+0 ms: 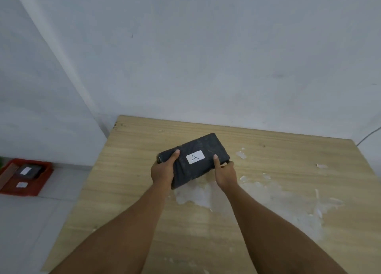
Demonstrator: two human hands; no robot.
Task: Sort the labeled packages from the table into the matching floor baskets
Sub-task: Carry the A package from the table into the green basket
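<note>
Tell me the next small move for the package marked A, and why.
Probably lift it clear and turn left toward the red basket on the floor. Both hands, left hand and right hand, already grip the black package; the basket's own label is too small to read, so check it.

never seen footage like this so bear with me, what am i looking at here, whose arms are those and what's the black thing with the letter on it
There is no machine here: one camera worn on a person's head looks forward and down, so the bare arms are the wearer's own. The left hand and right hand grip the near ends of a black wrapped package whose white label reads A. It is over a wooden table with patches of peeled white surface. On the floor to the left sits a red basket already holding a dark package with a white label; its letter is too small to read.
</note>
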